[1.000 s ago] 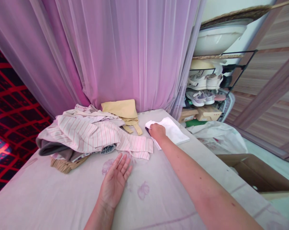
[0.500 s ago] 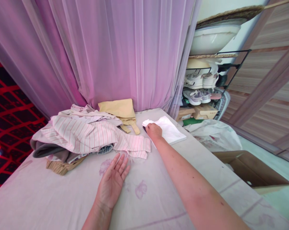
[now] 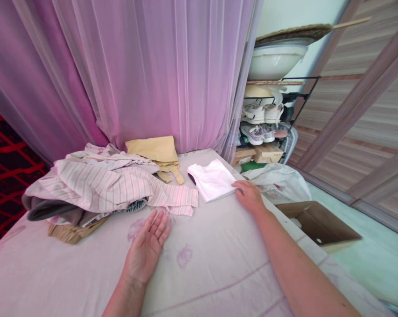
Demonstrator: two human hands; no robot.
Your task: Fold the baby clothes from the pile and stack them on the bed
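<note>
A bed (image 3: 199, 277) with a pale flowered sheet fills the lower part of the view, and a purple curtain (image 3: 146, 75) hangs behind it. The right hand (image 3: 250, 196) is touching the near right corner of a folded white cloth (image 3: 213, 178); its fingers are at the edge, but I cannot tell whether this grip pinches the cloth or only rests there. The white cloth lies flat on the bed, near its right edge, and something dark shows at its left side. The left hand (image 3: 146, 251) is palm up, its grip loosely spread and holding nothing. Just beyond its fingertips is a striped garment (image 3: 109, 187), lying on a heap of clothes. Behind this heap is a folded yellow cloth (image 3: 152, 149). To the right of the bed are a plastic bag (image 3: 286, 178) and an open cardboard box (image 3: 320, 220).
</note>
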